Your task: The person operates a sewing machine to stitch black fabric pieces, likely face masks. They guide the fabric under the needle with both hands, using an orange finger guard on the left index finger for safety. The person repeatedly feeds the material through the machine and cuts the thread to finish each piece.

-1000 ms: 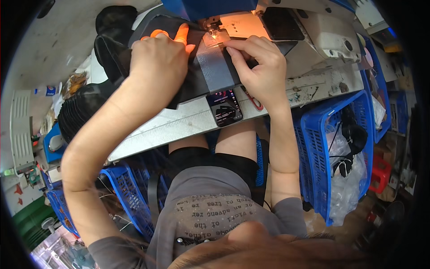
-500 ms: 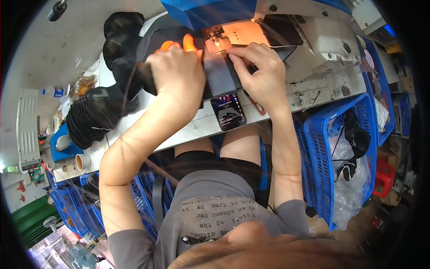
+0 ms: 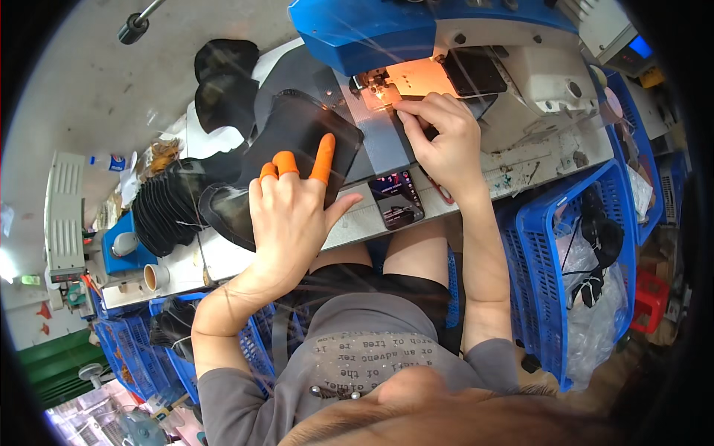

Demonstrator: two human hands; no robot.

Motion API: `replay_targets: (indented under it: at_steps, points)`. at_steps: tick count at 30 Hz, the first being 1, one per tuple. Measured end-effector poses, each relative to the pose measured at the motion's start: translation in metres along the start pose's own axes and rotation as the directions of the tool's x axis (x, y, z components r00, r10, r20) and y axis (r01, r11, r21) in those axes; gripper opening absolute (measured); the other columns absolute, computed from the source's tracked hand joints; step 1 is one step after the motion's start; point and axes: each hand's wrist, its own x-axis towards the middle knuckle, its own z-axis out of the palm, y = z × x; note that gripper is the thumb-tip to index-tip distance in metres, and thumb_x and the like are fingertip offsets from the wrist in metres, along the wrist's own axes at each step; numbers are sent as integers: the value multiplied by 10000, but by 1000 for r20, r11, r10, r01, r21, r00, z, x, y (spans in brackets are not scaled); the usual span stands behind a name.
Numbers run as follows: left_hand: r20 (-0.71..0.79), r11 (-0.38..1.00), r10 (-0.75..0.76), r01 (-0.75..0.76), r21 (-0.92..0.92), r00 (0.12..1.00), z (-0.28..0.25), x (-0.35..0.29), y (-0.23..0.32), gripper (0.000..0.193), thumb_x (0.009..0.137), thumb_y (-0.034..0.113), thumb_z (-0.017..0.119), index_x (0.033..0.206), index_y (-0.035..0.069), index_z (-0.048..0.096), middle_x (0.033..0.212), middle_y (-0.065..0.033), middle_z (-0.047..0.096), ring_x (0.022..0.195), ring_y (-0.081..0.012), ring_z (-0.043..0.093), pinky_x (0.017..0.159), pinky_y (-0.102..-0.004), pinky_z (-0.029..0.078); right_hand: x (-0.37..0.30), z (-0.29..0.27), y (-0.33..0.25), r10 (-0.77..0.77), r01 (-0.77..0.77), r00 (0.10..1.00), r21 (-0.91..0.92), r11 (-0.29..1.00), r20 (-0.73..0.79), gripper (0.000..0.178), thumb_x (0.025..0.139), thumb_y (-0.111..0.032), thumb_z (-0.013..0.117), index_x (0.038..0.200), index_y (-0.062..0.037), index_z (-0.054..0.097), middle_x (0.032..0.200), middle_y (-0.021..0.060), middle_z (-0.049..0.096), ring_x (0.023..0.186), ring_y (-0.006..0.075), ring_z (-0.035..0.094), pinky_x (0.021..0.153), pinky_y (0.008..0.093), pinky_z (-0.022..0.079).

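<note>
My left hand (image 3: 294, 212), with orange rubber tips on three fingers, lies flat with fingers spread on a black leather piece (image 3: 297, 137) on the sewing table (image 3: 520, 167). My right hand (image 3: 446, 137) pinches a small dark piece right beside the lit needle area (image 3: 379, 85) of the blue and white sewing machine (image 3: 387, 30). A phone (image 3: 396, 199) with a lit screen lies at the table's near edge between my two hands.
A stack of black leather pieces (image 3: 167, 204) lies at the table's left end. Blue plastic crates (image 3: 573, 245) stand on the right, one holding a clear bag and black straps. More blue crates (image 3: 134, 357) sit low on the left. A white control unit (image 3: 63, 215) stands far left.
My left hand has slid left and toward me, away from the needle, and now rests on the black piece. My right hand has stayed by the needle.
</note>
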Motion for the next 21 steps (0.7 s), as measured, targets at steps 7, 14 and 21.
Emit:
replay_targets:
  at_steps: [7,14,21]
  points:
    - [-195,942,-61,-8,-336,979,11,-14,-27,692,623,201,790,1288,117,618,1051,-217,572,909,-319,579,837,-400,465,0,1,-1,14,-14,1000,-3,1000,-10,67,783,-91,706,837,-85,745,660,28,598,650,213,578,657,340,447]
    - [190,-108,-596,157,-982,780,76,-33,-124,499,708,-15,594,1202,-40,524,1016,-58,606,883,-122,582,757,-262,488,2,-2,-6,-1,1,1000,1,1000,6,82,782,-30,697,858,-43,724,686,74,587,648,235,569,638,347,442]
    - [195,-183,-554,110,-977,809,92,-43,-140,569,656,-23,617,1212,-37,496,1107,-62,583,1041,-155,550,947,-280,420,0,3,-3,2,-1,999,-11,1000,39,88,805,-20,691,883,-42,723,643,53,517,616,197,507,646,326,421]
